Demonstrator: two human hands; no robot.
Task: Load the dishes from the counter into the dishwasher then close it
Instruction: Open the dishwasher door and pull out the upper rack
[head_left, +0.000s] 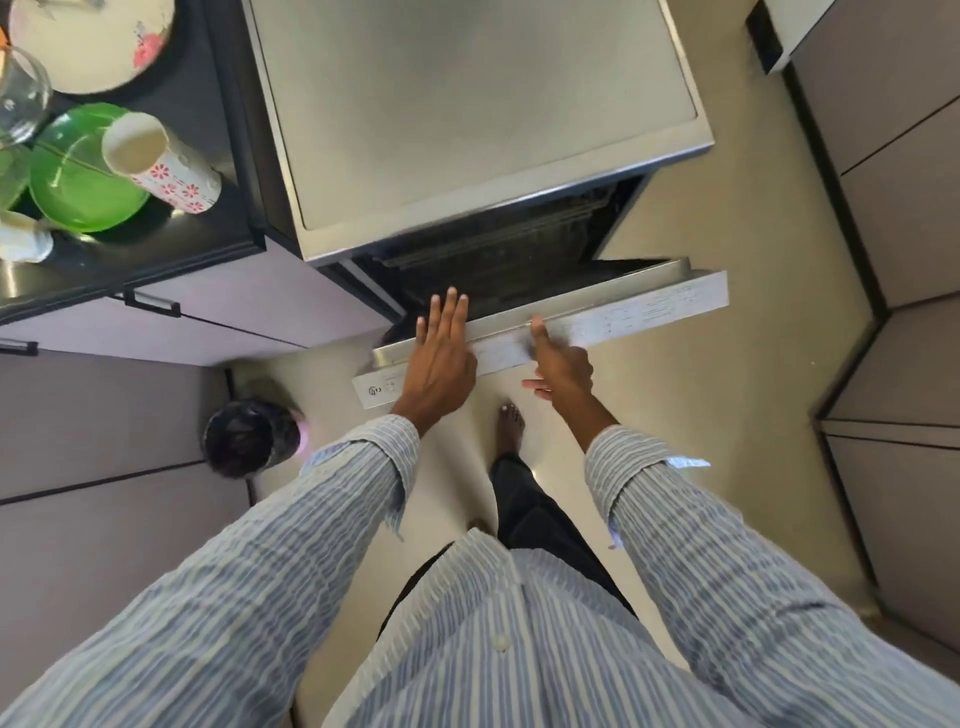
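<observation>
The steel dishwasher (483, 119) stands ahead with its door (623, 319) tipped partly open, dark racks (498, 254) showing in the gap. My left hand (441, 353) lies flat over the door's top edge, fingers straight. My right hand (558, 358) touches the same edge further right, index finger extended and thumb out. On the black counter (208, 218) at upper left sit a floral white plate (93, 47), a green bowl (78, 176), a floral cup (161, 161) on its side, a clear glass (21, 93) and a small white cup (23, 239).
Grey cabinets (893, 208) line the right side and the lower left. A black bin (249, 436) stands on the floor by my left forearm. My bare foot (511, 426) is on the pale floor just below the door.
</observation>
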